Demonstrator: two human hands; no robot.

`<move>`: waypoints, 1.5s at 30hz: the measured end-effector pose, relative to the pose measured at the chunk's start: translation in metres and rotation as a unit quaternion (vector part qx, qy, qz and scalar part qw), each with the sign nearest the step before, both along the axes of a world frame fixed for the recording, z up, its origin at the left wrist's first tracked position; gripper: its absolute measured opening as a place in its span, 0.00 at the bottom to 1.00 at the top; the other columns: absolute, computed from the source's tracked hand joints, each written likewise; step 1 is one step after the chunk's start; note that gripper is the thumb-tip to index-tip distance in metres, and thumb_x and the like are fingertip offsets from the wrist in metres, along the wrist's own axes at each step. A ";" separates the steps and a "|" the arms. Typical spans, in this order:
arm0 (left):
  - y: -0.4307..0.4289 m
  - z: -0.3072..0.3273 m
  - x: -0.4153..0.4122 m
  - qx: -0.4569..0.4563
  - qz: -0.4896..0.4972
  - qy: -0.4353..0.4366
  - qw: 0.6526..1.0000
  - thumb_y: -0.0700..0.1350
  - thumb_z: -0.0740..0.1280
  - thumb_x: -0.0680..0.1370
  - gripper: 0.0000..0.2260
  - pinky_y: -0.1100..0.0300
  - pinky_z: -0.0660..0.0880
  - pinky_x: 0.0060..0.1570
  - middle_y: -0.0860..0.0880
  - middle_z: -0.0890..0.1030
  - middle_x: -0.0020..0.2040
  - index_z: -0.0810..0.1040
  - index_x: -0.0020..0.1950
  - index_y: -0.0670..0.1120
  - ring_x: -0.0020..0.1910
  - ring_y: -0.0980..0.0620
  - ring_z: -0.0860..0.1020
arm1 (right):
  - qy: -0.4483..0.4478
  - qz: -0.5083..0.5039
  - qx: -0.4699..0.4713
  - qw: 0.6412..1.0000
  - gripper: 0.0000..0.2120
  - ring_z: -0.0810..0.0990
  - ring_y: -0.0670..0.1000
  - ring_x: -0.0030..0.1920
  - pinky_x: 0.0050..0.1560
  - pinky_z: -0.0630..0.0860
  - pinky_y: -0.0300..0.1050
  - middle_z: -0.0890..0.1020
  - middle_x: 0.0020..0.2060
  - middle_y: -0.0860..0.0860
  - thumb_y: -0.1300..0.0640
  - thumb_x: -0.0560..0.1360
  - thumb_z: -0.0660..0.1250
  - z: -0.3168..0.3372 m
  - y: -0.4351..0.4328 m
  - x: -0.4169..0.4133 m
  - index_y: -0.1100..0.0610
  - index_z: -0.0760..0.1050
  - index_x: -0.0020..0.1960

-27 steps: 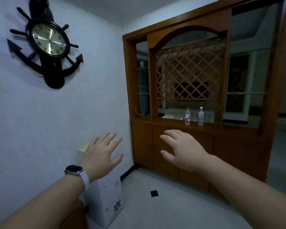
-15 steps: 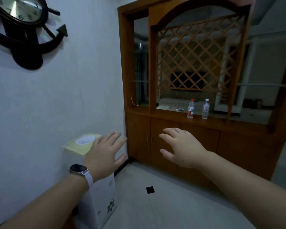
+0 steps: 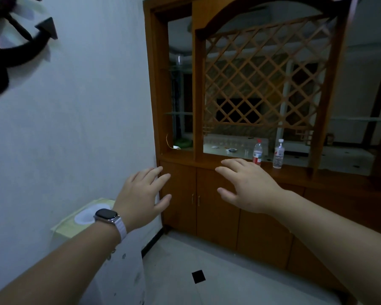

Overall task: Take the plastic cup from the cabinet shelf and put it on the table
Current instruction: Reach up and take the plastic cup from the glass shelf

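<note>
A clear plastic cup (image 3: 180, 60) stands on the upper glass shelf in the left bay of a wooden cabinet (image 3: 218, 205), high up and faint in the dim light. My left hand (image 3: 143, 194), with a watch on the wrist, is held out open, palm down, in front of the cabinet's lower left corner. My right hand (image 3: 246, 186) is also open with spread fingers, in front of the cabinet's lower doors. Both hands hold nothing and are well below the cup. No table is in view.
Two water bottles, one red-labelled (image 3: 257, 152) and one clear (image 3: 278, 153), stand on the cabinet's counter ledge. A white floral appliance with a yellow top (image 3: 84, 219) stands against the left wall. An anchor-shaped clock (image 3: 15, 40) hangs on that wall. The floor is pale tile.
The view has come closer to the cabinet and shifted right and down; the clock has slid toward the upper left edge. Both hands stay open and outstretched.
</note>
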State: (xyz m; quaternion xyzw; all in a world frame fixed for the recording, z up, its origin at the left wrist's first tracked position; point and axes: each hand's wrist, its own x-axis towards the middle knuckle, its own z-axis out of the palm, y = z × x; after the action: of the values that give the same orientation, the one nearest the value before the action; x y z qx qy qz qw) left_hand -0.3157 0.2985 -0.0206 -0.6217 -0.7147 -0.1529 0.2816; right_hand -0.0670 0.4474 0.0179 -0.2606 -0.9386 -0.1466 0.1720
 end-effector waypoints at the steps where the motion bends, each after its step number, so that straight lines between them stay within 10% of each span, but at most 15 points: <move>1: 0.013 -0.002 -0.007 -0.005 0.001 -0.002 1.000 0.59 0.59 0.74 0.25 0.44 0.72 0.59 0.43 0.78 0.65 0.75 0.66 0.47 0.64 0.41 0.76 | -0.003 0.002 -0.003 1.000 0.30 0.60 0.54 0.76 0.72 0.59 0.52 0.65 0.76 0.50 0.36 0.77 0.53 -0.004 0.011 -0.007 0.47 0.60 0.75; 29: 0.367 -0.009 -0.204 -0.028 0.094 -0.006 0.995 0.60 0.57 0.75 0.25 0.45 0.72 0.62 0.44 0.79 0.65 0.76 0.66 0.48 0.64 0.42 0.76 | 0.002 0.074 -0.071 0.995 0.30 0.57 0.53 0.77 0.73 0.57 0.54 0.62 0.77 0.50 0.38 0.78 0.55 -0.020 0.387 -0.251 0.47 0.59 0.76; 45: 0.530 -0.013 -0.461 -0.001 0.023 -0.047 0.999 0.60 0.58 0.75 0.25 0.43 0.71 0.64 0.43 0.77 0.67 0.74 0.67 0.48 0.67 0.42 0.73 | 0.014 0.017 -0.055 0.998 0.30 0.61 0.52 0.75 0.72 0.60 0.54 0.65 0.75 0.50 0.37 0.77 0.54 -0.023 0.537 -0.477 0.47 0.60 0.75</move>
State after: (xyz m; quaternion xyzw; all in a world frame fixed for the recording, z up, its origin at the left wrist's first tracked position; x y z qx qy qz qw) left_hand -0.7763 0.8287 -0.0337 -0.5977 -0.7413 -0.1750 0.2503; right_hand -0.5441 0.9840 -0.0054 -0.2560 -0.9469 -0.0879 0.1733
